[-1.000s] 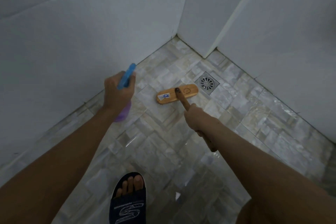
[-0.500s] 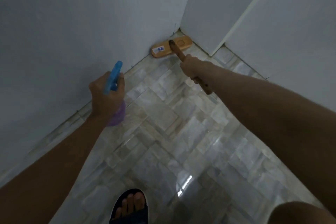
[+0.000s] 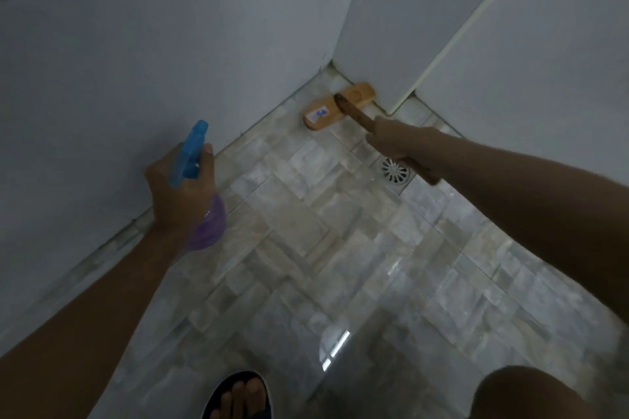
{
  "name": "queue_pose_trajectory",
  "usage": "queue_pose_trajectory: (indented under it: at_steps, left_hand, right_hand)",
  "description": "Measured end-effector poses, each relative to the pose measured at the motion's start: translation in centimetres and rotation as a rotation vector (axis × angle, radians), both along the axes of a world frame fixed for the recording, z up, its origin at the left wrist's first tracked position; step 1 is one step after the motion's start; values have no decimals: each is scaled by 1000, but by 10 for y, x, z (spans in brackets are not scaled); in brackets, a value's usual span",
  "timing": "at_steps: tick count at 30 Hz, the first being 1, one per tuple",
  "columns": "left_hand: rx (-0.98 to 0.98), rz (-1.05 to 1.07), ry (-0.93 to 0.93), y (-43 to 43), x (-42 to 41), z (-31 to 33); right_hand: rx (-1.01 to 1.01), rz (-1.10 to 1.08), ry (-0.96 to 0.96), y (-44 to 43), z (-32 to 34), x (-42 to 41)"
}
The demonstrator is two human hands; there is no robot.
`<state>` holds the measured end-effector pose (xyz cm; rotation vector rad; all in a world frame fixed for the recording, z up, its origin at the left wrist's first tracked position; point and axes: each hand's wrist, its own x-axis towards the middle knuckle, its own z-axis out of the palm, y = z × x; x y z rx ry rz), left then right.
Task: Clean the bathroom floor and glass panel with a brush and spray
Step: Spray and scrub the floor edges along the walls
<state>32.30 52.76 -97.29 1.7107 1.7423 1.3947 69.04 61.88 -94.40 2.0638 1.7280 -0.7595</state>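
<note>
Out of the corner point(image 3: 332, 69), drags brush point(image 3: 335, 106) back toward drain point(image 3: 394, 171) in gripping right hand point(image 3: 396, 143), clutches spray bottle point(image 3: 190, 155) in left hand point(image 3: 180, 196), still scrubbing floor point(image 3: 306, 235).

The right hand point(image 3: 394, 139) hides the middle of the brush point(image 3: 335, 105) and part of the drain point(image 3: 393, 173). The brush's label point(image 3: 320, 113) is too small to read. The left hand point(image 3: 180, 187) covers most of the bottle point(image 3: 211, 224). The bottom edge cuts off the foot point(image 3: 240, 398) and the knee point(image 3: 531, 391).

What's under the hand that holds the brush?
A round metal drain in the floor tiles. The right hand and brush handle cover part of it, so that part cannot be seen.
</note>
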Motion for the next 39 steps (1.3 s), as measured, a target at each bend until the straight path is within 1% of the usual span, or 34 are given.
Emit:
queue_pose_trajectory:
  at_steps: [2, 5, 7, 9, 12, 14, 17, 19, 22, 24, 25, 28, 32, 35, 37, 39]
  left_hand:
    - [0, -41, 29, 2, 3, 2]
    - [-20, -76, -14, 7, 5, 4]
    - [-26, -36, 14, 10, 5, 4]
    - [-42, 6, -2, 10, 5, 5]
    - [-46, -3, -19, 11, 6, 1]
    - [-55, 25, -49, 11, 0, -4]
    - [-146, 29, -182, 12, -10, -12]
    - [-152, 49, -147, 11, -6, -9]
    - [-98, -55, -47, 10, 3, 2]
    - [-84, -87, -54, 10, 5, 3]
    - [-101, -78, -79, 11, 4, 3]
    - [-144, 63, -136, 15, -1, -3]
    - [-127, 52, -219, 19, -6, -3]
    - [-69, 22, -153, 16, -4, 2]
    - [-27, -27, -74, 13, 1, 4]
    - [-10, -93, -10, 14, 2, 2]
  right_hand:
    - [29, 7, 29, 27, -4, -19]
    - [15, -1, 67, 41, -2, -26]
    - [12, 37, 67, 33, -3, -18]
    - [11, 102, 47, 13, -7, 3]
    - [-79, 123, -6, -20, 1, 42]
    - [-102, 150, -40, -23, 4, 53]
    - [-49, 162, -46, 2, 7, 36]
    - [-6, 182, -35, 25, 8, 11]
    - [34, 139, 1, 55, 4, -18]
    - [22, 111, 15, 61, 2, -23]
    - [7, 102, 24, 60, -1, -20]
    - [-5, 151, 34, 37, -6, -7]
    - [-82, 184, -34, -18, -7, 46]
    - [-113, 182, -67, -15, 0, 62]
    - [-92, 181, -76, 11, 4, 42]
    - [-50, 158, -33, 39, 3, 14]
